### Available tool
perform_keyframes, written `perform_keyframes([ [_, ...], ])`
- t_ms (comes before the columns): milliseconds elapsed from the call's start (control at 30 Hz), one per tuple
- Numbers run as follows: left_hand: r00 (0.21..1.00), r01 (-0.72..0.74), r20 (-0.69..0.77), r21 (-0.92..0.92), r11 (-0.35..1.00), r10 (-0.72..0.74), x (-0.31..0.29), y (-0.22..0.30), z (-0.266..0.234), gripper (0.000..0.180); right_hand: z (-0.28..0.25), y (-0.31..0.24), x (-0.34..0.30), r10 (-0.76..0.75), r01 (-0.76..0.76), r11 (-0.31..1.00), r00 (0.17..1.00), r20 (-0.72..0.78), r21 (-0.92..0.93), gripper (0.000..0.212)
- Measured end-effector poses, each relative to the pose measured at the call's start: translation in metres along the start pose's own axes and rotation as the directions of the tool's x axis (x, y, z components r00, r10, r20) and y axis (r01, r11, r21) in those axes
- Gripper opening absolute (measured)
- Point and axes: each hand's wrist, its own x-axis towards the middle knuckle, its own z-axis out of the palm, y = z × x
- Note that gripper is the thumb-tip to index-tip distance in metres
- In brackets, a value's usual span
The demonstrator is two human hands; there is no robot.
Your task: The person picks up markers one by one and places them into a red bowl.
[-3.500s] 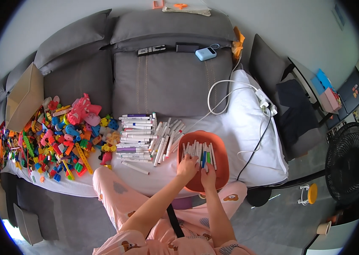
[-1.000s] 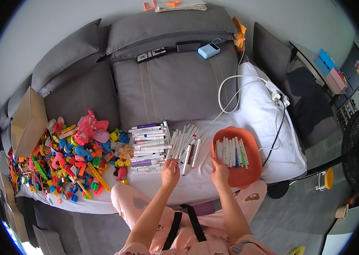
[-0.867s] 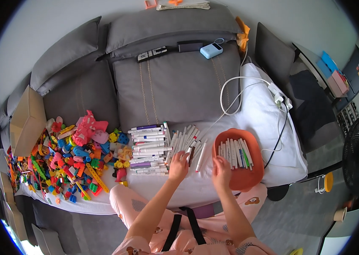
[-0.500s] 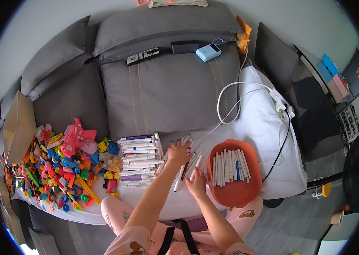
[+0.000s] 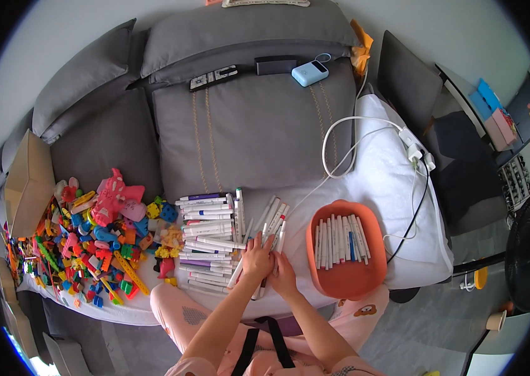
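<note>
My left hand [image 5: 256, 259] lies over several loose white markers [image 5: 272, 215], its fingers stretched out across them. Close against it on the right, my right hand [image 5: 283, 276] has its fingers curled around a white marker [image 5: 281, 237] that points away from me. Marker ends show under and beside both hands; how many lie beneath is hidden. To the left, white markers [image 5: 205, 229] lie in a stacked row, with a few standing lengthwise along its right side. An orange-red plastic bin [image 5: 346, 285] on the right holds a row of white markers [image 5: 342, 241], one of them blue.
A heap of colourful toy blocks [image 5: 99, 250] spreads at the left beside a beige box [image 5: 28, 182]. Against the grey cushion [image 5: 259, 138] rest a remote control [image 5: 213, 78], a dark case [image 5: 275, 65] and a light-blue power bank [image 5: 310, 73]. White cables [image 5: 346, 119] run to a power strip [image 5: 412, 144].
My left hand has drawn back toward me and now meets my right hand, which has shifted slightly left. Loose markers between them have been pulled closer together.
</note>
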Motion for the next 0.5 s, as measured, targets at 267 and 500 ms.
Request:
perform_keyframes([
  [267,0.925,-0.235,-0.328,-0.093,0.968,0.193,-0.02,-0.012,-0.004,0.045,-0.001,0.011,-0.012,-0.004,0.005,1.0,0.989,-0.148,0.009,0.051],
  [500,0.907,-0.1,-0.418,-0.121,0.988,0.041,-0.088,-0.015,-0.002,0.039,-0.02,-0.012,-0.053,0.262,-0.245,0.962,0.953,-0.151,0.12,0.042],
])
